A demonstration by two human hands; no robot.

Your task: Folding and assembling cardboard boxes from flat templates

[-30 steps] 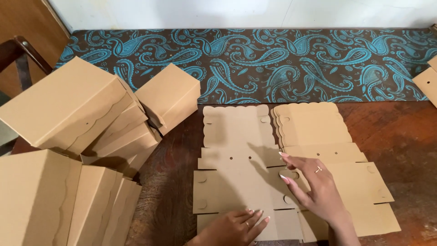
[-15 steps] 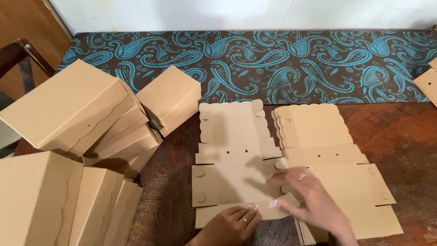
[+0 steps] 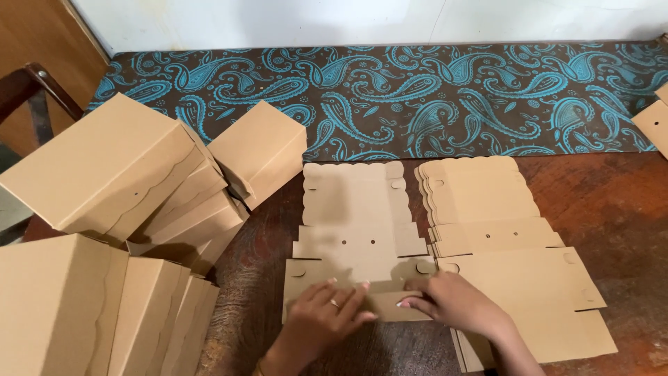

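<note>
A flat, unfolded tan cardboard box blank with a scalloped far edge lies on the dark wooden table. My left hand rests palm down on its near flap, fingers spread, a ring on one finger. My right hand presses the same near flap from the right, fingertips at the fold. Right beside it lies a stack of identical flat blanks, partly under my right wrist.
Several assembled tan boxes are piled at the left, more standing on edge at the lower left. One assembled box leans near the blank. A brown and turquoise paisley cloth covers the far table. Another box corner shows at the right edge.
My right hand came off the stack at the right and moved left and down onto the near flap of the single blank. My left hand slid up onto that flap.
</note>
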